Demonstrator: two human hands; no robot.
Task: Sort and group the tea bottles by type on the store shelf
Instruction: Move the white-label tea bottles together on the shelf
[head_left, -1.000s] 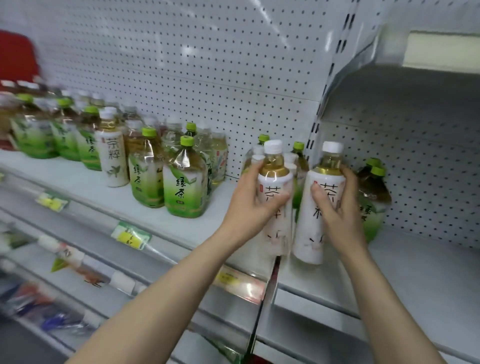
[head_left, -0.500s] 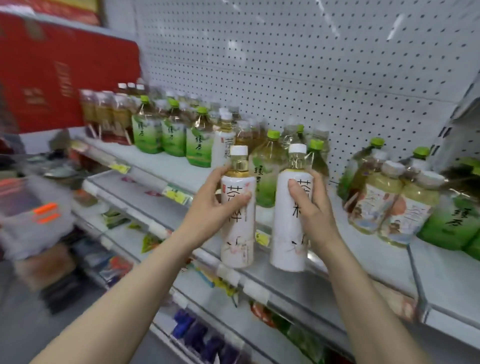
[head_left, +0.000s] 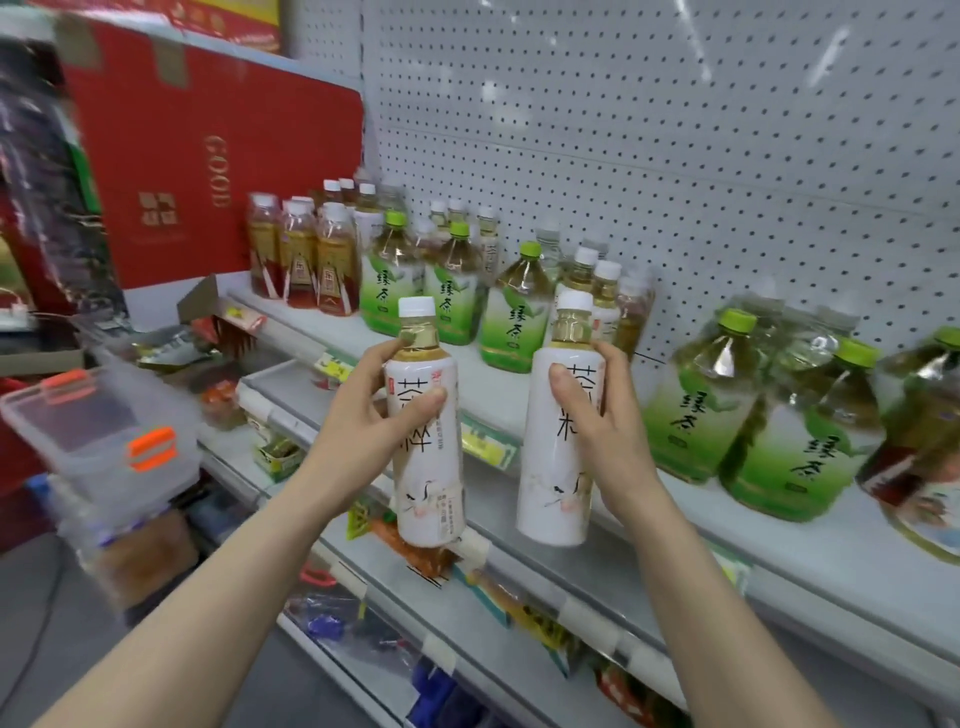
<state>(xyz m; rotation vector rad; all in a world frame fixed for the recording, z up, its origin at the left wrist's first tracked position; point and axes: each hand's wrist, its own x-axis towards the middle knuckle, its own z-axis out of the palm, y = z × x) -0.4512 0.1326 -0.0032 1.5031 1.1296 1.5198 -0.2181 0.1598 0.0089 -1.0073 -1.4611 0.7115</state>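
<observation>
Goods on the lower shelves were blurred and unreadable. The left hand (head_left: 363, 410) held a white-label bottle (head_left: 426, 467) upright, fingers (head_left: 382, 351) curled round it, the thumb covering part of its black characters. The right hand (head_left: 602, 415) gripped a second white bottle (head_left: 550, 478) likewise, its writing half hidden. Both bottles hung just before the shelf (head_left: 779, 545) edge. Beyond stood the green-label bottles (head_left: 511, 317), marked 绿茶. The amber bottles' (head_left: 332, 270) labels were too small to read. The red box (head_left: 208, 176) said "GOOD".

left hand (head_left: 358, 415) grips the left bottle (head_left: 431, 483); right hand (head_left: 608, 421) grips the right bottle (head_left: 545, 467); both forearms raised
</observation>
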